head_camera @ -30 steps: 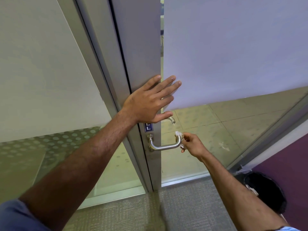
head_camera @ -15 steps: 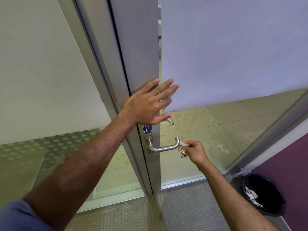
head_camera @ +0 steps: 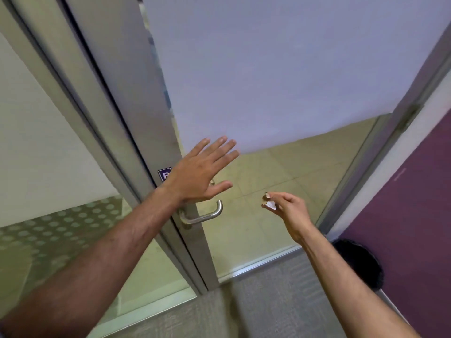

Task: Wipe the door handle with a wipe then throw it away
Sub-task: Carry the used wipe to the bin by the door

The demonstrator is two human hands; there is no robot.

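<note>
A brushed-metal lever door handle (head_camera: pixel 207 215) juts from the grey door frame (head_camera: pixel 136 98) of a glass door. My left hand (head_camera: pixel 200 174) lies flat with fingers spread against the door just above the handle, covering part of a small blue sign (head_camera: pixel 164 174). My right hand (head_camera: pixel 288 211) is off to the right of the handle, clear of it, pinching a small crumpled white wipe (head_camera: pixel 270 204) in its fingertips. A black-lined waste bin (head_camera: pixel 361 264) stands on the floor at the lower right, partly hidden behind my right forearm.
The glass panel has a frosted upper part (head_camera: pixel 280 69) and shows a tiled floor through the lower part. A purple wall (head_camera: pixel 410 228) stands at the right. Grey carpet (head_camera: pixel 268 308) lies under me. Another frosted panel with dots (head_camera: pixel 48 228) is at the left.
My right hand has pulled the wipe off the handle's end and drawn away to the right. My left hand stays flat on the door. The view has tilted.
</note>
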